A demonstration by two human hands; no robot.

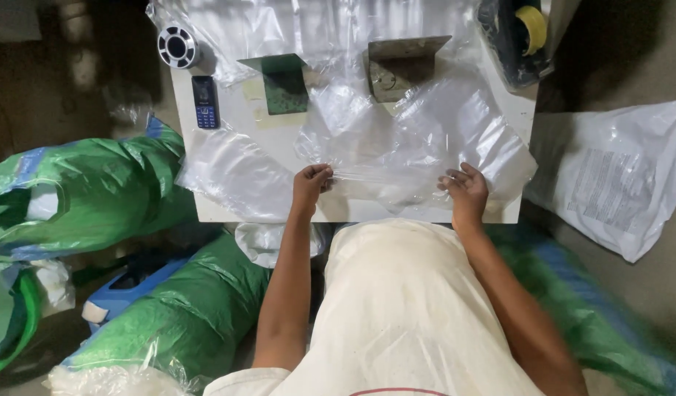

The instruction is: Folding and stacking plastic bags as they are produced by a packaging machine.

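Both hands' fingers pinch the clear plastic bag (pixel 397 158), left hand (pixel 311 183) curled, right hand (pixel 466 189) looser.

Cream sleeveless garment, bare forearms

A plastic sheet (pixel 397 147) is spread across the bench (pixel 235 117), with two angle brackets (pixel 279 81) set behind it, side by side. A phone (pixel 204 101) is laid at the bench's left, a tape roll (pixel 178 46) behind it. Sacks (pixel 89 191) are piled on the floor to the left.
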